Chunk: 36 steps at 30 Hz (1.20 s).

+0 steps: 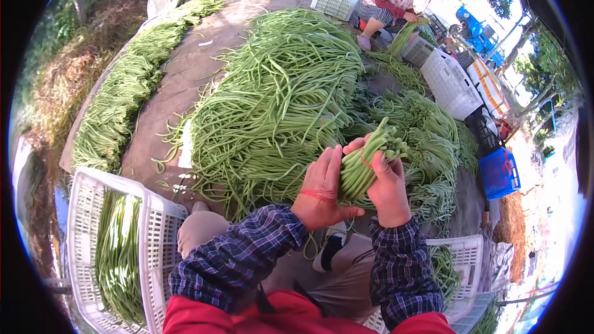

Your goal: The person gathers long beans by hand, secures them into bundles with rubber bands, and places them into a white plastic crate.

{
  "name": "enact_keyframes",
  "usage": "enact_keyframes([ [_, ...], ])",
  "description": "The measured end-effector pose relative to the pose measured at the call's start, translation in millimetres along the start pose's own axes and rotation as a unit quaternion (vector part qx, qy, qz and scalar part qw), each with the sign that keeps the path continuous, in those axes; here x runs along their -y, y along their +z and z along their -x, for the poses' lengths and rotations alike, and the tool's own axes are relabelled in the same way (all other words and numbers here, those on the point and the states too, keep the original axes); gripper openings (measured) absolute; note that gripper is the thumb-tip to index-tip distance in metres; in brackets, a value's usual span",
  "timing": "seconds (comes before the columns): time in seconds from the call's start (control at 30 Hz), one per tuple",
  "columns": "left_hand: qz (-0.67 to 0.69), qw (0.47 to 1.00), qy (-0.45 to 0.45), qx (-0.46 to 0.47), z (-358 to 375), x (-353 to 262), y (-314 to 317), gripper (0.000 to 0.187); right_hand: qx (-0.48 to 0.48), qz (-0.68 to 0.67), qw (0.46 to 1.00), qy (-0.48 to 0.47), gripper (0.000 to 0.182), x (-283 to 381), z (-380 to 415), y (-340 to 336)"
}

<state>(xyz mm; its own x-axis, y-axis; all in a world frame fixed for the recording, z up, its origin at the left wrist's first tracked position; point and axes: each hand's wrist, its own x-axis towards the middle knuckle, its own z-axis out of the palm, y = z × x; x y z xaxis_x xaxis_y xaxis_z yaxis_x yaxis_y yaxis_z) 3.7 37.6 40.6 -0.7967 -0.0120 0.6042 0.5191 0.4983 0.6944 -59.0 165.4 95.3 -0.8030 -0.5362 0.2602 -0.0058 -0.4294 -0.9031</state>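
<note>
A bundle of long green beans (359, 175) with a red band round it is in my right hand (388, 188), whose fingers and thumb wrap its side. My left hand (320, 188) lies flat against the bundle's left side, fingers stretched out and thumb apart. Red bands circle the left wrist. Right behind the hands spreads a large heap of long green beans (278, 99). Another pile of beans (421, 148) lies to the right of the bundle.
White crates with beans stand at the lower left (145, 235) and lower right (473, 260). A row of beans (117, 105) runs along the left. A person (393, 3) sits at the back, holding beans. White crates (448, 83) and a blue crate (500, 174) are at the right.
</note>
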Motion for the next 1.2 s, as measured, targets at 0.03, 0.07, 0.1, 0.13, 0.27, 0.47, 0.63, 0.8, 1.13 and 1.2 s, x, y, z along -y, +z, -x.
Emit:
enact_keyframes([
  [0.03, 0.05, 0.998, -0.045, 0.01, -2, -2, -1, 0.108, -0.045, 0.038, 0.998, 0.013, 0.04, -7, 3, 2],
  [0.07, 0.047, 0.998, -0.045, 0.01, -2, 2, 2, 0.108, -0.044, 0.035, 0.998, 0.012, 0.04, -10, 2, 8],
  [0.1, 0.051, 0.997, -0.037, -0.039, -1, 8, 6, 0.103, -0.054, 0.013, 0.998, 0.02, 0.04, -12, 0, 14],
  [0.13, 0.055, 0.994, -0.03, -0.088, -1, 12, 9, 0.098, -0.065, -0.009, 0.997, 0.029, 0.04, -12, -1, 18],
  [0.27, 0.203, 0.972, -0.094, -0.075, -1, 2, 4, 0.081, -0.079, -0.153, 0.981, 0.091, 0.044, -1, -6, 24],
  [0.47, 0.233, 0.954, -0.185, 0.02, 2, -1, -1, 0.072, -0.062, -0.014, 0.998, 0.017, 0.061, 12, -4, 19],
  [0.63, 0.125, 0.976, -0.167, 0.059, 7, -4, 3, 0.063, -0.201, 0.046, 0.977, -0.048, 0.053, 17, 0, 15],
  [0.8, 0.19, 0.965, -0.146, 0.104, 9, 6, 5, 0.062, -0.147, -0.082, 0.985, 0.042, 0.039, 17, 1, -4],
  [1.13, 0.037, 0.989, -0.053, 0.132, 10, 3, 8, 0.106, -0.209, -0.117, 0.965, 0.107, 0.015, -2, 12, -31],
  [1.2, 0.035, 0.99, -0.056, 0.121, 12, 0, 11, 0.109, -0.213, -0.091, 0.969, 0.09, 0.016, -4, 10, -28],
])
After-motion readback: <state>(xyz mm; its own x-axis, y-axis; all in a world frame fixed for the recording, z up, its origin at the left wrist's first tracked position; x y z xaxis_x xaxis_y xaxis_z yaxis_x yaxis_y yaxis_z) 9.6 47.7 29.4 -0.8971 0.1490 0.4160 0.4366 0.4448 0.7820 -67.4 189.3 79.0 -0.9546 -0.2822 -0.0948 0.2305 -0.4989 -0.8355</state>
